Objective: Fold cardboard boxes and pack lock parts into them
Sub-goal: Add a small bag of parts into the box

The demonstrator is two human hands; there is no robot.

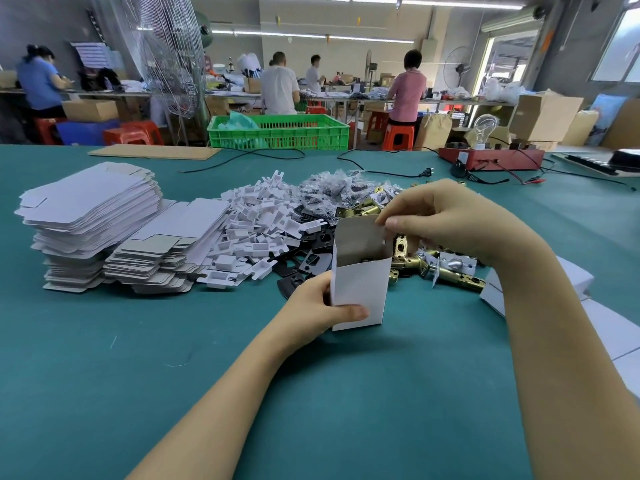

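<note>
**Box held upright over green table**

Green table point(104, 341), workshop behind; no writing readable. Left hand point(317, 306) grips the white box point(360, 292) low; right hand point(446, 220) pinches its top flap. Contents mostly hidden; lock parts point(415, 265) behind fingers.

— Behind the green table point(104, 341)?
— Workbenches point(346, 97), red stools point(398, 136), a green crate point(278, 131), standing fans point(457, 69).
— And above?
— Fluorescent tubes point(311, 34) on a grey ceiling; bright windows point(620, 46) at right.
</note>
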